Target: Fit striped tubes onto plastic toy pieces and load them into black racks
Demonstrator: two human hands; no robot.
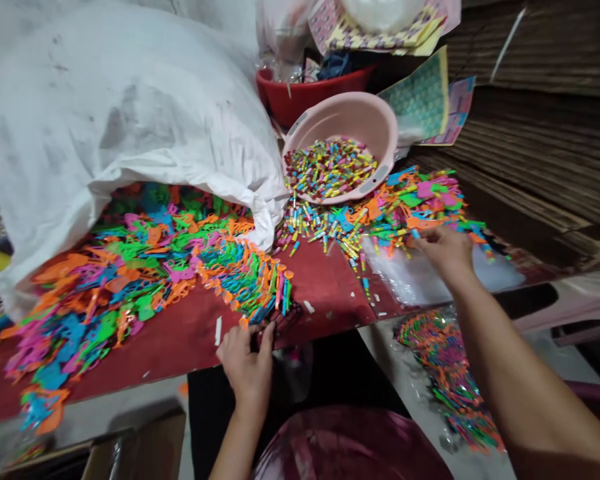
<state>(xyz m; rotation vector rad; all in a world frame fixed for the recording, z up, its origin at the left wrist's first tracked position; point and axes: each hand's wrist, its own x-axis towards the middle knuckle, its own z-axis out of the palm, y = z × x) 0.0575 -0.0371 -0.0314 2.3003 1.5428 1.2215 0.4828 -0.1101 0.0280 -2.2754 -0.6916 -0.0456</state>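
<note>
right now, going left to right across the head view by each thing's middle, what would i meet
Loose coloured plastic pieces → your left hand → the pink basin → your right hand → the stacked cardboard.

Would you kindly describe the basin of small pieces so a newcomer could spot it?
Start at the big white sack. Just right of it stands a basin with many small multicoloured pieces inside. Unlike the red tub behind it, this one is pale pink.
</note>
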